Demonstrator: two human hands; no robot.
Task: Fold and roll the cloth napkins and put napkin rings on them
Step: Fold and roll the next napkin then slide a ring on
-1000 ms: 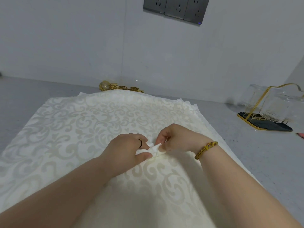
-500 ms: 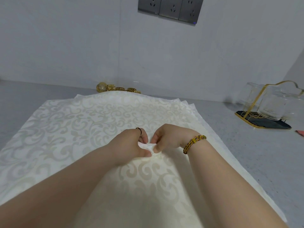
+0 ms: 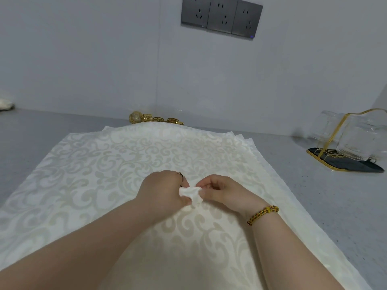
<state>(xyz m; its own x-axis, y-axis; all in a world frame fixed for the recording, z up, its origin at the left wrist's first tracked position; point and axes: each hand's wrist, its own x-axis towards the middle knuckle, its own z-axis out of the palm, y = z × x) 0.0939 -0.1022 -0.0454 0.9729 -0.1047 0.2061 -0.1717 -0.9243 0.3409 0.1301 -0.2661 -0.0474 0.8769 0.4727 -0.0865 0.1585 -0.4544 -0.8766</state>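
A cream cloth napkin point(image 3: 117, 170) with a scroll pattern lies spread flat on top of a stack of the same napkins on the grey counter. At its middle a small bunch of the cloth point(image 3: 191, 193) is gathered up. My left hand point(image 3: 165, 191) pinches that bunch from the left, and my right hand point(image 3: 219, 191) pinches it from the right, fingers curled. Several gold napkin rings point(image 3: 156, 119) lie in a row at the far edge of the stack, against the wall.
A gold wire rack on a black tray point(image 3: 345, 164) holds upturned clear glasses point(image 3: 354, 141) at the right. A grey wall with a socket strip point(image 3: 222, 16) stands behind the counter point(image 3: 326, 206). A pale object point(image 3: 5, 103) sits at the far left edge.
Both hands have stayed at the napkin's middle, working the gathered cloth; the bunch between the fingers now stands out more. The camera has tilted slightly.
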